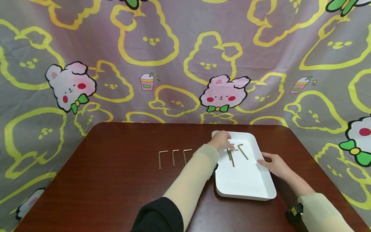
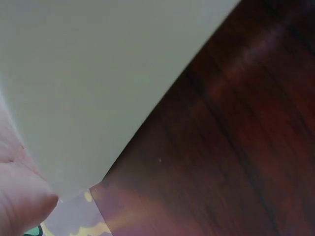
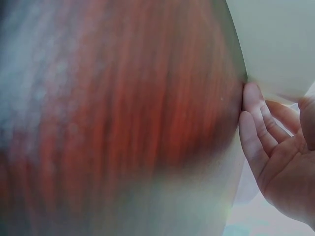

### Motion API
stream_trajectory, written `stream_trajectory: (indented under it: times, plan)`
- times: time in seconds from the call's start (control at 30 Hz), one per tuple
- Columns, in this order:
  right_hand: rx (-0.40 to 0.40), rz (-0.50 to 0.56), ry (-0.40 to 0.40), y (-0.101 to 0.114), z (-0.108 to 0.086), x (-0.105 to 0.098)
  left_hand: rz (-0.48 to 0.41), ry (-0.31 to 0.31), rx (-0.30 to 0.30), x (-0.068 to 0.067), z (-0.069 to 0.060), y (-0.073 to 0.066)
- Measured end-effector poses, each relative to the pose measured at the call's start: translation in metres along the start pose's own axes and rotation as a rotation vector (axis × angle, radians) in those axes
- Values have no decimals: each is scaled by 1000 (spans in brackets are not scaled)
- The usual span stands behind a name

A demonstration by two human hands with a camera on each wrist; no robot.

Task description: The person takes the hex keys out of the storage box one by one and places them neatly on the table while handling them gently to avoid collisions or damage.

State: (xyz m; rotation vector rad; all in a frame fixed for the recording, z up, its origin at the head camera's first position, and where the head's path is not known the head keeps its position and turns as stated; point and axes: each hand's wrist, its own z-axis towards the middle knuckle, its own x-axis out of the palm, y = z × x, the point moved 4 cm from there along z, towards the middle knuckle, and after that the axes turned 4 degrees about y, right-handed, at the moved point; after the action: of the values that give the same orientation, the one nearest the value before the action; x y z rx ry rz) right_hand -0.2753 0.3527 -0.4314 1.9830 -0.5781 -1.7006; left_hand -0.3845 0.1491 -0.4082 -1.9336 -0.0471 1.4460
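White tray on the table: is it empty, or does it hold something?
Not empty: in the head view, L-shaped rods lie inside the white tray, towards its far end.

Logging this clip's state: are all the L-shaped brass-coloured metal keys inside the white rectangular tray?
No, three L-shaped keys lie on the brown wooden table, outside the tray.

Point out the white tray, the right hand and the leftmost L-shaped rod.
White tray (image 1: 244, 180): head view, bare floor.
Right hand (image 3: 287, 160): right wrist view, palm.
Leftmost L-shaped rod (image 1: 159, 160): head view, long arm.
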Motion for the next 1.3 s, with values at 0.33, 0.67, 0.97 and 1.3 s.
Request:
stream_trajectory:
  times: [0.33,0.67,0.97,1.3]
  plan:
    - [16,-1,4,-1,1,1,71,35,-13,9,1,-2]
    - [20,6,5,0,0,1,54,23,-1,15,19,7]
    - [24,-1,12,0,0,1,119,-43,10,12,15,3]
    - [12,1,18,1,-2,0,214,-77,-31,7,1,0]
